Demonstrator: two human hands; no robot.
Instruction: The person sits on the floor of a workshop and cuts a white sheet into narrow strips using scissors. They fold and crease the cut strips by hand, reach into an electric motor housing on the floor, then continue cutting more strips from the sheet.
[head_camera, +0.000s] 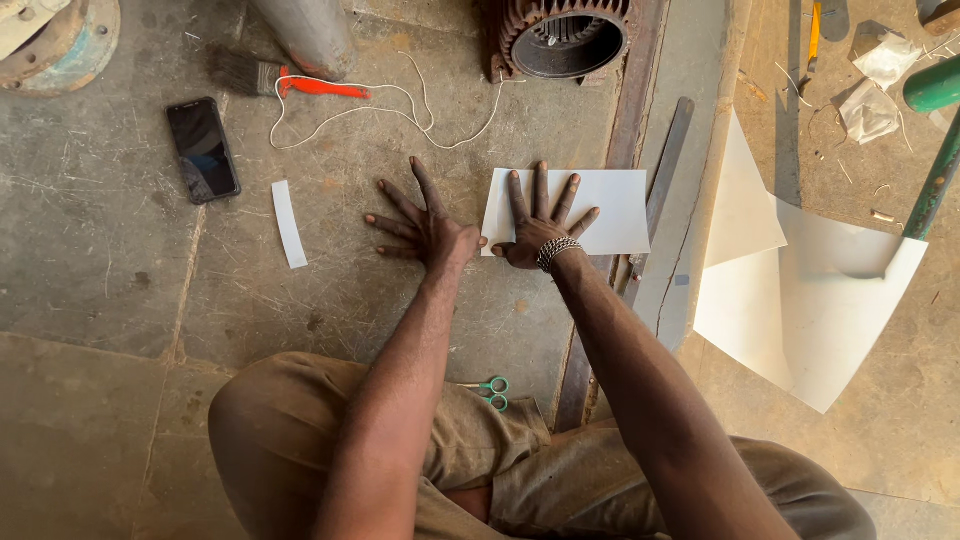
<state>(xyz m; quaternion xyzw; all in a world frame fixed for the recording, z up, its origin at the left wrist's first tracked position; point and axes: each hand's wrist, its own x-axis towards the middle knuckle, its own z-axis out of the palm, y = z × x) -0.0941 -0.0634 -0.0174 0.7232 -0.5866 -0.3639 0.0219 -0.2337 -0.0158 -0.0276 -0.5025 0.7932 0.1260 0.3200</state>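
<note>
Fingers (541, 195) of your right hand (540, 225) are spread wide and pressed flat on the white sheet of paper (600, 205) — nothing is gripped, the palm simply bears down on the sheet's near left corner. A beaded bracelet (556, 252) circles that wrist. Your left hand (425, 225) lies just left of the paper, fingers fanned out in the same way, flat on the bare concrete floor (100, 250); it holds nothing, and its thumb comes close to the paper's left edge, though whether it touches I cannot tell.

Take the paper as your landmark. It lies flat on the floor, long side across your view. Well left of it sits a narrow white paper strip (289, 223), and farther left still a dark phone (203, 149), face up. Beyond the paper, up and to its left, a white cord (400, 110) loops over the floor, with a brush (280, 78) that has an orange handle beside it. Straight beyond the paper stands a rusty motor housing (560, 38). Just right of it a flat metal bar (665, 165) runs lengthwise, and farther right larger white sheets (810, 290) lie overlapping. Nearer to you than the paper — by your knee — rest green-handled scissors (492, 391).
</note>
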